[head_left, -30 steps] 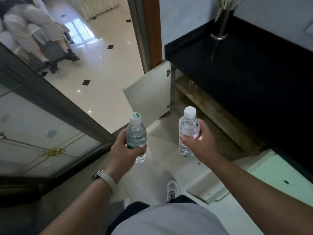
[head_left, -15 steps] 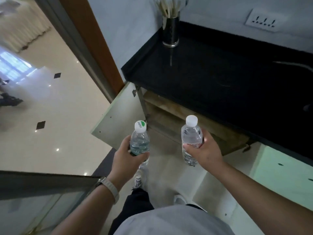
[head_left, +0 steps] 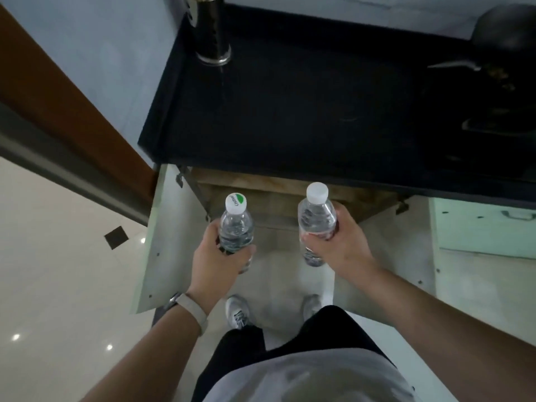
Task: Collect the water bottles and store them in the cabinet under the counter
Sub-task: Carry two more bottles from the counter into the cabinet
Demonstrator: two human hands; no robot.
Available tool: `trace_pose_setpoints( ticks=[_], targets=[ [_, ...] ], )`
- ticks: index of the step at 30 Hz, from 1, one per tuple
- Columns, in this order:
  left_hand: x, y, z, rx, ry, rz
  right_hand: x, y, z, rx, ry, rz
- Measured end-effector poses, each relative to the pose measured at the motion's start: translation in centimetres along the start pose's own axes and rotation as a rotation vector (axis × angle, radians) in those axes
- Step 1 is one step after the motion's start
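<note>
Left hand (head_left: 216, 264) and right hand (head_left: 342, 242) holding bottles (head_left: 235, 227) upright, caps up

Person: left hand (head_left: 216, 264) and right hand (head_left: 342, 246) bare, pale-strapped watch (head_left: 190, 309) with dark case on left wrist, light grey shirt (head_left: 313, 378), black trousers (head_left: 333, 332), white lace-up sneakers (head_left: 238, 311) with grey detailing.

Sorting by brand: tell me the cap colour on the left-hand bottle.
The cap is white with a green patch; head view.
</note>
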State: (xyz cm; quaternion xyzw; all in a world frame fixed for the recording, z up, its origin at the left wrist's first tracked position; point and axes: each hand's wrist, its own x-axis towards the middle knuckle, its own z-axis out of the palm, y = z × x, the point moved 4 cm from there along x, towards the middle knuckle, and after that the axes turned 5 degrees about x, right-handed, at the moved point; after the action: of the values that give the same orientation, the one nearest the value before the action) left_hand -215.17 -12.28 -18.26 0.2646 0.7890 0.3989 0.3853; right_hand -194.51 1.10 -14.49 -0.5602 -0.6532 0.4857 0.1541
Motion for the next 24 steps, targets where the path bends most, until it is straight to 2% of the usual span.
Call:
trace_pose_setpoints(
  ticks=[7,17,24],
  targets=[
    [2.9,-1.3,0.8,0.043,0.005,-0.059,1.9,0.8,1.5,0.052,-0.019,0.054],
    [7.7,-5.8,5.0,0.022,0.107,-0.144,8.4,7.0,5.1,0.11,-0.082,0.057],
    [14.1,-11.1,9.6,-0.048,0.169,-0.044,14.4,13.3,9.1,0.133,-0.086,-0.026]
  ],
)
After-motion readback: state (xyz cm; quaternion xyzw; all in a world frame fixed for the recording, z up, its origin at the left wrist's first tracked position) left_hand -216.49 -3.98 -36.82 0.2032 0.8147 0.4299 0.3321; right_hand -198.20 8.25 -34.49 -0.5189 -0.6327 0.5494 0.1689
